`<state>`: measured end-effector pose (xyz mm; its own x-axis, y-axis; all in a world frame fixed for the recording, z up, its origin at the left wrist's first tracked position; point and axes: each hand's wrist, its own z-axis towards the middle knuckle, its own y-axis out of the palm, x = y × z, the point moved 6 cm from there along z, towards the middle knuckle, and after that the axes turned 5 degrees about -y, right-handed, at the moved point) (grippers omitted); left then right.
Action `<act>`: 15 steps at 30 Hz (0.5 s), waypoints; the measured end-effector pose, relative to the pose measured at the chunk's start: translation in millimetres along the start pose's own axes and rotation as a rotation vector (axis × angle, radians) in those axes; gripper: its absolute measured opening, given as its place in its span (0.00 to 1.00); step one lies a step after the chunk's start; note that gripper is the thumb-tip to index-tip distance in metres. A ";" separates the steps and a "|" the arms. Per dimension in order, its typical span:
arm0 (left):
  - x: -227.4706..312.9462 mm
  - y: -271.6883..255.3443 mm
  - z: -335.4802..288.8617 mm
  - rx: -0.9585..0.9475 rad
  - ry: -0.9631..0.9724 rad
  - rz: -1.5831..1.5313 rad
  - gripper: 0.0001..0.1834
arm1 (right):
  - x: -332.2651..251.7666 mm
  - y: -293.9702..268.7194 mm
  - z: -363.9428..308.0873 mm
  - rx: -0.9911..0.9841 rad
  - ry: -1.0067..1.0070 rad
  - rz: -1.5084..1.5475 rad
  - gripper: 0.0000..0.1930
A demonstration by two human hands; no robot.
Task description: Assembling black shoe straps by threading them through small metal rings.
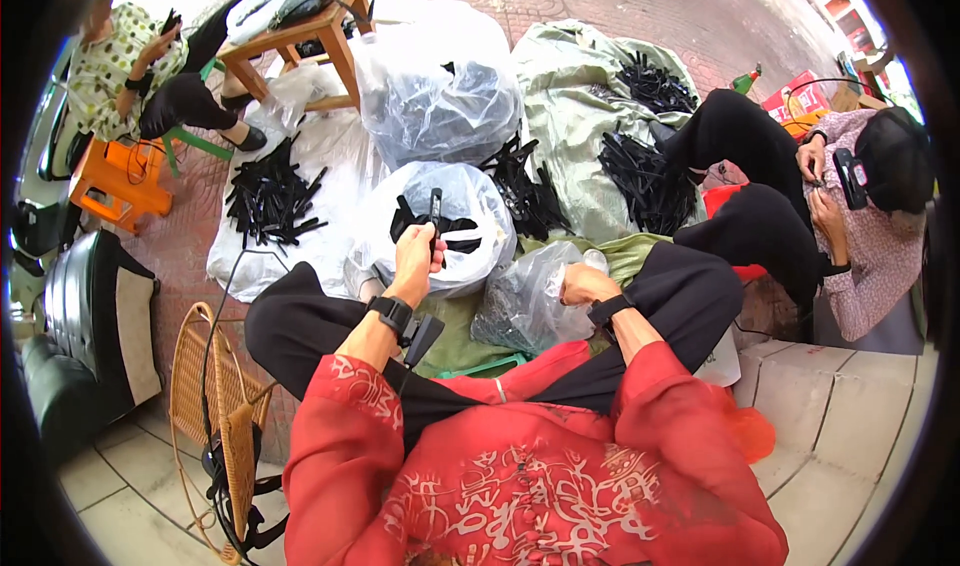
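Observation:
Closed around a slim black strip-shaped piece, my left hand holds it upright over a white plastic bag. More black pieces lie inside that bag. My right hand is at the mouth of a clear plastic bag between my legs. Its fingers dip into the bag and are mostly hidden, so their grip does not show. Small dark contents show through the clear plastic, too blurred to name.
Piles of black strips lie on sheeting at left, and others at right. Behind stands a large filled plastic bag beside a wooden stool. A co-worker sits at right, another person at far left. A wicker chair stands left.

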<state>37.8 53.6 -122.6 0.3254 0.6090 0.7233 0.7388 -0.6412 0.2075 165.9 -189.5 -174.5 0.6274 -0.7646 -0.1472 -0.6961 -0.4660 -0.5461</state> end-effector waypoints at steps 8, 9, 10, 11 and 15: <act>30.8 44.8 -59.6 -0.338 -0.034 -0.063 0.14 | -26.7 -101.7 -113.1 0.454 -0.441 0.263 0.07; 39.5 48.2 -68.6 -0.355 0.038 -0.010 0.15 | -41.0 -113.5 -125.5 0.427 -0.574 0.571 0.07; 46.8 53.6 -76.1 -0.377 0.104 0.039 0.17 | -52.3 -124.7 -137.9 0.394 -0.695 0.879 0.07; 52.1 57.2 -81.0 -0.425 0.166 0.112 0.21 | -62.6 -133.5 -146.9 0.370 -0.749 1.029 0.09; 65.6 78.9 -92.3 -0.567 0.183 0.145 0.21 | -73.3 -150.9 -142.8 0.379 -0.788 1.280 0.09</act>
<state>62.9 -0.2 1.9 0.2559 0.4391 0.8612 0.2489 -0.8908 0.3803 175.0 -126.7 36.4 -0.1942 -0.0746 -0.9781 -0.8430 0.5227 0.1275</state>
